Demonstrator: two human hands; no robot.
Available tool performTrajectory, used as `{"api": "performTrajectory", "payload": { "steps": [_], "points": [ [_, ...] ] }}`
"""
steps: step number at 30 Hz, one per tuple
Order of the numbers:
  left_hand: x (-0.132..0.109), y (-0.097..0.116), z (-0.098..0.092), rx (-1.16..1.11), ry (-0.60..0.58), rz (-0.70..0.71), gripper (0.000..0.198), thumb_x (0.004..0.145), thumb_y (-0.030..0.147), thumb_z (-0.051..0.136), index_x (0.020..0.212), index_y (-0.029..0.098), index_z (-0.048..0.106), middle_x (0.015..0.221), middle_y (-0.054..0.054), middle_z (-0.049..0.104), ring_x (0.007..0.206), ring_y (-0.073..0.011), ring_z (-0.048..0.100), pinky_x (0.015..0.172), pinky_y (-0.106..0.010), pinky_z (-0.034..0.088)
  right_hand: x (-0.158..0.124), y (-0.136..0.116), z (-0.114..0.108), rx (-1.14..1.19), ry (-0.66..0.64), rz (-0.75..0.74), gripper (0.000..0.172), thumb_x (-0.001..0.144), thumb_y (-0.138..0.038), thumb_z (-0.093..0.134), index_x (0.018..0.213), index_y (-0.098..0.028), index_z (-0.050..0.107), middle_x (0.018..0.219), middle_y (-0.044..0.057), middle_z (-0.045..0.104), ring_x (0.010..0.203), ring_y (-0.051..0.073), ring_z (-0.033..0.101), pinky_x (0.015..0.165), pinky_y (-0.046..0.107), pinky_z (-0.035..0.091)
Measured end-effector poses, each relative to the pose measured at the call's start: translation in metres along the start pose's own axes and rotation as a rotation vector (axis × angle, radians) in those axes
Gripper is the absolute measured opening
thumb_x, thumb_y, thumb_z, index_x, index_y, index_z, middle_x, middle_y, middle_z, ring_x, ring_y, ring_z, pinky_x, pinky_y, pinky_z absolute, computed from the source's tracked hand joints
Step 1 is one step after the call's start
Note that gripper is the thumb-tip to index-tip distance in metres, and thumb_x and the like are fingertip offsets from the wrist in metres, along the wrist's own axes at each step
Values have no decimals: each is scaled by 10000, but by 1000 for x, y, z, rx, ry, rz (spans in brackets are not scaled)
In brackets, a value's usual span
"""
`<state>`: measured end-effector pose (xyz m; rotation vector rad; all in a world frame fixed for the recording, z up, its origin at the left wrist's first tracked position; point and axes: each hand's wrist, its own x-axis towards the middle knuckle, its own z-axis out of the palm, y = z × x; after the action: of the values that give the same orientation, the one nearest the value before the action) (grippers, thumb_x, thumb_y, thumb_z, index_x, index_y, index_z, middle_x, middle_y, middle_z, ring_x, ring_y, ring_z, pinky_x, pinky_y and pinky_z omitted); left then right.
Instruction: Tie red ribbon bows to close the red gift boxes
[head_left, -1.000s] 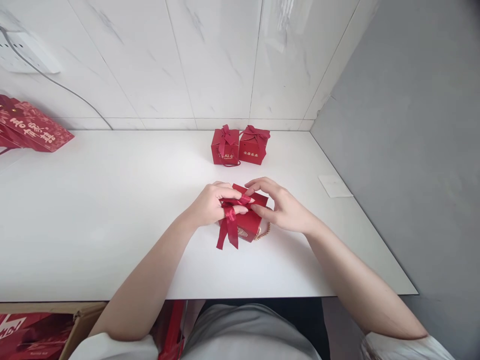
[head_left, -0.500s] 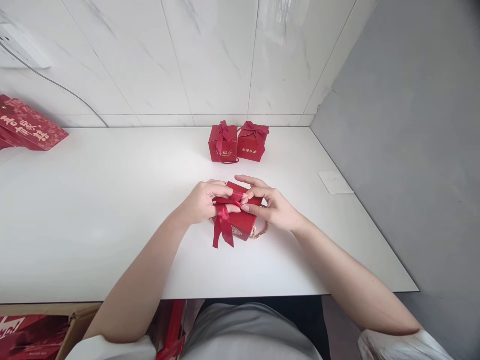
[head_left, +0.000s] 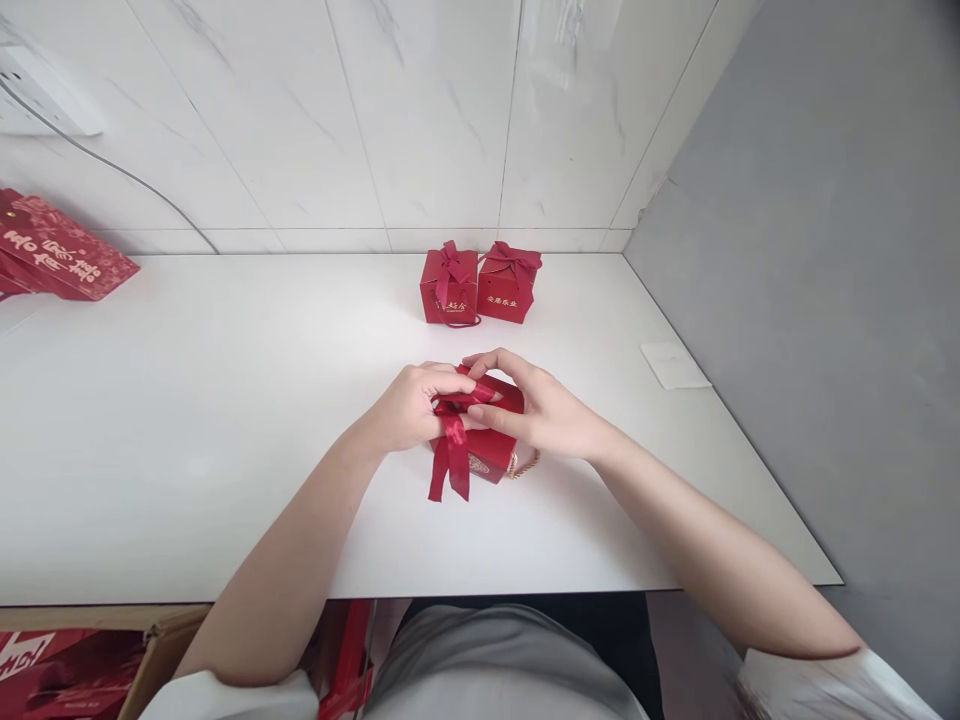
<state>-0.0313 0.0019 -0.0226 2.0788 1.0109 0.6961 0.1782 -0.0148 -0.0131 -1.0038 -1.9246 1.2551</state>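
On the white table stands a small red gift box with a gold emblem on its front and a twisted gold cord handle at its right. A shiny red ribbon is looped over its top, two tails hanging down the front. My left hand comes from the left, its fingers and thumb pinching the ribbon above the lid. From the right, my right hand curves over the box, thumb and fingers around a ribbon loop. Its exact grip at the fingertips is partly hidden.
Behind the hands stand two red boxes with tied bows. A red printed bag lies at the far left. White paper lies near the grey partition. Below left, a cardboard box holds red packaging.
My right fingers have shifted up and left toward the far side of the lid, and the ribbon loop now lies between them and the thumb. My left hand keeps its pinch.
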Motion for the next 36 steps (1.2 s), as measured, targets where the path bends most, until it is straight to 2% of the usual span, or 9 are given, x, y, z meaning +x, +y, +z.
{"api": "performTrajectory", "payload": {
  "steps": [4,8,12,17,21,25,28,33,36],
  "points": [
    [1,-1,1,-2,23,52,117,765,247,704,678,186,656,675,-4,547,687,-140,498,606,-267,455,10,-3,9,-226,117,-86,92,839,-252,620,892,-232,548,1152,59,644,1008,250,642,869,434,523],
    [2,0,1,-28,22,90,93,709,109,625,669,192,616,668,6,549,709,-146,507,609,-257,452,22,-2,21,-279,142,-56,122,805,-224,595,767,-226,479,1042,53,648,926,230,627,759,382,514],
    [2,0,2,-43,22,88,171,729,148,662,609,188,547,650,11,523,701,-146,488,611,-264,440,27,-5,18,-213,79,-29,113,812,-235,581,770,-227,476,1031,38,652,882,211,624,729,371,512],
    [3,-1,3,-51,21,50,296,727,251,754,589,175,504,643,28,458,648,-121,438,578,-254,405,24,-9,6,40,-79,55,107,826,-270,610,800,-212,524,1214,46,646,983,213,667,796,362,542],
    [2,-1,2,-54,19,14,65,703,112,628,691,171,604,676,23,537,622,-111,468,558,-241,410,19,-6,21,-138,131,17,74,849,-173,495,889,-227,526,1214,65,677,998,237,678,818,393,529],
    [2,1,1,-28,25,35,274,635,44,507,790,183,685,745,6,637,696,-138,551,610,-251,464,16,-5,39,-325,254,-19,225,816,-69,399,947,-242,457,1189,91,699,992,279,685,808,437,514],
    [2,1,1,-3,21,55,335,653,50,495,853,194,722,816,-14,686,797,-169,592,670,-275,493,20,-4,41,-185,219,12,244,783,-44,394,898,-248,465,1135,73,709,1107,270,666,791,377,519],
    [2,2,2,-50,5,27,84,737,147,623,768,187,690,756,-2,650,710,-147,558,624,-270,474,25,-9,22,-169,83,20,162,755,-93,446,691,-239,422,773,10,675,867,242,695,638,322,495],
    [1,3,1,-71,-29,12,133,774,261,715,686,181,655,700,9,595,684,-136,530,624,-268,470,25,-12,-2,-197,-102,-157,125,791,-127,516,738,-235,547,880,22,705,1186,276,620,857,367,522]
  ]
}}
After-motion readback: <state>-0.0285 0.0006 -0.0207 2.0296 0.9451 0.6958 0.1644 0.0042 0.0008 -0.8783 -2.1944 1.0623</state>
